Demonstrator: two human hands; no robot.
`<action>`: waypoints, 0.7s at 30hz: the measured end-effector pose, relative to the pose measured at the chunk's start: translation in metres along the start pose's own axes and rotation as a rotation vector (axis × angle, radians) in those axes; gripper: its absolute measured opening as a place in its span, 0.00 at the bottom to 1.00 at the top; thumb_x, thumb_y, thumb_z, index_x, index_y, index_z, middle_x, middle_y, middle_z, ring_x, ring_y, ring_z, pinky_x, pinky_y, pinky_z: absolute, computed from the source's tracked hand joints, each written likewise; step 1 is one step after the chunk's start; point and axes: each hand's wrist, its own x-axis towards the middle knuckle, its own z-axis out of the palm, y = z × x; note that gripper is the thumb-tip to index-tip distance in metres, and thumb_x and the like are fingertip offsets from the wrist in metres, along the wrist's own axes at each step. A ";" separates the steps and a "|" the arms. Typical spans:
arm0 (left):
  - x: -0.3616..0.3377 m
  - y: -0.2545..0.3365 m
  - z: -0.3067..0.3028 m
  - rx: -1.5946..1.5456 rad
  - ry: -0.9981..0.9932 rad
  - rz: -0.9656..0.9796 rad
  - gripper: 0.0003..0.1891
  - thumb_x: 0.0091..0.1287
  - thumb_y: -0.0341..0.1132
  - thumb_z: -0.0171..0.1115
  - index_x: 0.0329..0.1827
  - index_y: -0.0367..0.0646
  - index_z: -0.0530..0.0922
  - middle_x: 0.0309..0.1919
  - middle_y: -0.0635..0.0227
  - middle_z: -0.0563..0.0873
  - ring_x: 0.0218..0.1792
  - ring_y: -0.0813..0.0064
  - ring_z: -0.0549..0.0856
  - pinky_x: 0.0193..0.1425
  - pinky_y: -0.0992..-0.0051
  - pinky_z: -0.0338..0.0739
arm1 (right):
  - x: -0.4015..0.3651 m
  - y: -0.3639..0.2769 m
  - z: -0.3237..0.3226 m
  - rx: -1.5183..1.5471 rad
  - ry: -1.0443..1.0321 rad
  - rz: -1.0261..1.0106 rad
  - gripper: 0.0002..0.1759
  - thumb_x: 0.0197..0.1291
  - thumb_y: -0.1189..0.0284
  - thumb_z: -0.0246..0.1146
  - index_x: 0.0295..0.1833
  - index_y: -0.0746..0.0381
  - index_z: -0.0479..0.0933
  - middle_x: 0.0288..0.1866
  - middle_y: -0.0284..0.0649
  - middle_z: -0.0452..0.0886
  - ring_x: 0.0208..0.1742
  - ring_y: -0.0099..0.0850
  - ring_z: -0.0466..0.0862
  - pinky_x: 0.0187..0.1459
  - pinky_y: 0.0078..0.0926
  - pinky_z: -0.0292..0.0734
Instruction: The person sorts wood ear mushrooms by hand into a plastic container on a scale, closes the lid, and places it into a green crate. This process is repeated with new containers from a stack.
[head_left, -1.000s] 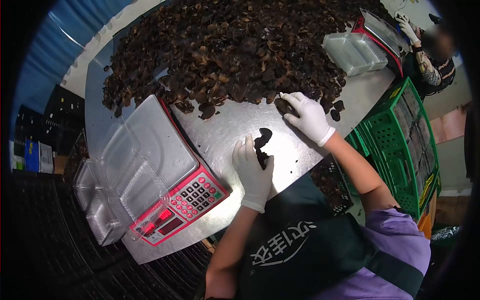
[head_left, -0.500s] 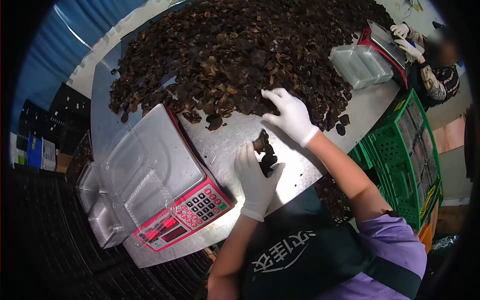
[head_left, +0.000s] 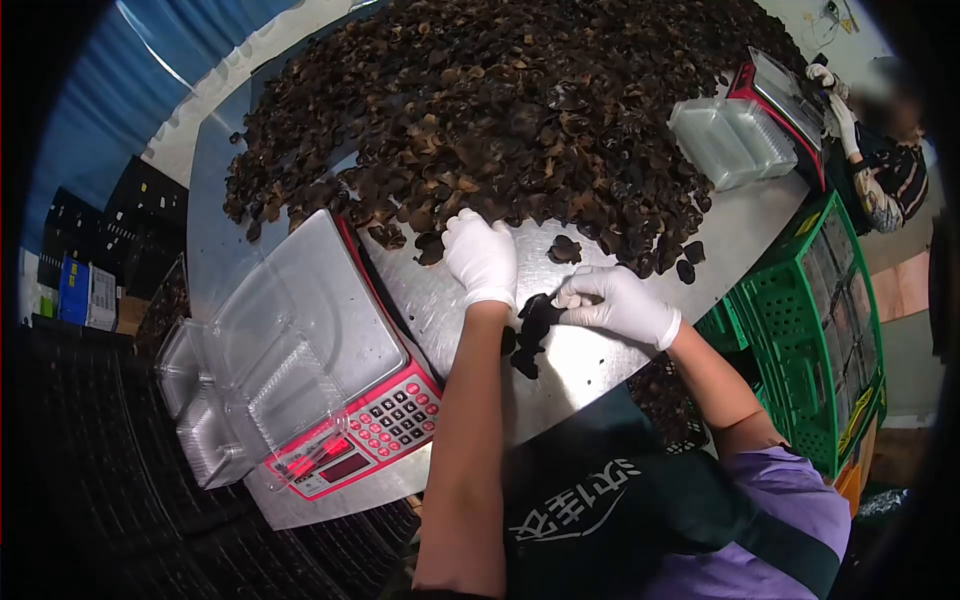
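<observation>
A large heap of dark brown wood ear mushrooms (head_left: pixel 480 110) covers the far part of the metal table. My left hand (head_left: pixel 482 258), in a white glove, is at the heap's near edge with its fingers curled in; what they hold, if anything, is hidden. My right hand (head_left: pixel 622 305), gloved too, pinches the edge of a black wood ear mushroom (head_left: pixel 538 318) over the bare steel in front of me. More dark pieces lie just below it, partly behind my left forearm. One loose mushroom (head_left: pixel 564 250) rests between the heap and my right hand.
Left of my hands stands a red digital scale (head_left: pixel 385 425) with a clear plastic tray (head_left: pixel 295 390) on it. Stacked trays (head_left: pixel 205 440) sit beside it. At right are a green crate (head_left: pixel 820 330), more clear trays (head_left: pixel 730 145), a second scale (head_left: pixel 780 100) and a co-worker's gloved hands (head_left: pixel 840 115).
My left hand has moved from the small mushroom group forward to the heap's edge. My right hand has come back from the heap and now pinches a mushroom near me.
</observation>
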 end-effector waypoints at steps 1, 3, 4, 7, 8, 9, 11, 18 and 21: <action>-0.001 -0.005 0.001 -0.001 0.048 0.053 0.13 0.65 0.38 0.61 0.43 0.36 0.78 0.43 0.52 0.82 0.46 0.51 0.82 0.52 0.57 0.78 | 0.004 -0.002 -0.005 0.013 0.039 -0.032 0.08 0.58 0.69 0.69 0.38 0.61 0.83 0.32 0.40 0.81 0.33 0.32 0.81 0.40 0.27 0.78; -0.010 -0.008 -0.006 -0.044 0.145 0.062 0.11 0.67 0.36 0.58 0.44 0.36 0.79 0.43 0.52 0.83 0.47 0.51 0.82 0.52 0.57 0.77 | 0.023 -0.001 -0.012 -0.056 0.203 -0.102 0.09 0.61 0.67 0.66 0.36 0.62 0.83 0.31 0.41 0.81 0.33 0.34 0.82 0.40 0.28 0.77; -0.015 -0.007 -0.015 -0.045 0.160 0.054 0.12 0.67 0.36 0.57 0.45 0.35 0.79 0.43 0.51 0.83 0.46 0.51 0.82 0.53 0.57 0.76 | 0.036 0.004 -0.011 -0.163 0.332 -0.116 0.07 0.59 0.67 0.67 0.37 0.59 0.84 0.31 0.41 0.80 0.33 0.36 0.82 0.39 0.31 0.78; -0.039 -0.018 -0.028 0.032 0.222 0.173 0.10 0.66 0.35 0.57 0.42 0.36 0.79 0.40 0.53 0.82 0.45 0.51 0.82 0.50 0.57 0.76 | 0.086 0.014 -0.006 -0.632 0.436 -0.278 0.14 0.51 0.65 0.71 0.43 0.59 0.83 0.36 0.41 0.80 0.41 0.39 0.81 0.43 0.36 0.75; -0.056 -0.025 -0.039 0.106 0.165 0.249 0.09 0.66 0.35 0.58 0.40 0.38 0.78 0.37 0.56 0.81 0.43 0.53 0.82 0.48 0.57 0.76 | 0.101 0.011 -0.001 -0.830 0.434 -0.312 0.19 0.48 0.65 0.73 0.46 0.61 0.83 0.38 0.41 0.79 0.44 0.40 0.80 0.45 0.37 0.74; -0.067 -0.029 -0.043 0.166 0.084 0.320 0.09 0.65 0.36 0.59 0.39 0.39 0.79 0.37 0.57 0.81 0.42 0.54 0.82 0.47 0.58 0.76 | 0.108 0.011 0.001 -0.940 0.328 -0.248 0.24 0.47 0.63 0.73 0.50 0.60 0.81 0.40 0.40 0.78 0.46 0.40 0.78 0.45 0.37 0.71; -0.084 -0.032 -0.055 0.226 -0.001 0.392 0.09 0.64 0.37 0.61 0.38 0.40 0.79 0.36 0.59 0.81 0.41 0.55 0.82 0.46 0.58 0.76 | 0.116 0.021 0.004 -0.972 0.373 -0.300 0.13 0.50 0.67 0.69 0.42 0.58 0.83 0.38 0.39 0.78 0.44 0.39 0.78 0.43 0.36 0.70; -0.092 -0.030 -0.072 -0.337 -0.203 0.335 0.11 0.62 0.34 0.66 0.43 0.38 0.79 0.43 0.59 0.83 0.46 0.54 0.81 0.52 0.59 0.75 | 0.060 0.018 -0.019 -0.350 0.455 -0.318 0.05 0.55 0.75 0.67 0.38 0.62 0.82 0.37 0.40 0.80 0.42 0.37 0.82 0.45 0.32 0.76; -0.081 -0.028 -0.061 -0.242 -0.002 0.436 0.22 0.63 0.36 0.64 0.58 0.34 0.77 0.55 0.45 0.80 0.57 0.46 0.79 0.65 0.60 0.72 | 0.027 0.014 -0.024 -0.157 0.278 -0.206 0.07 0.56 0.76 0.68 0.41 0.64 0.82 0.36 0.40 0.82 0.40 0.34 0.83 0.44 0.30 0.78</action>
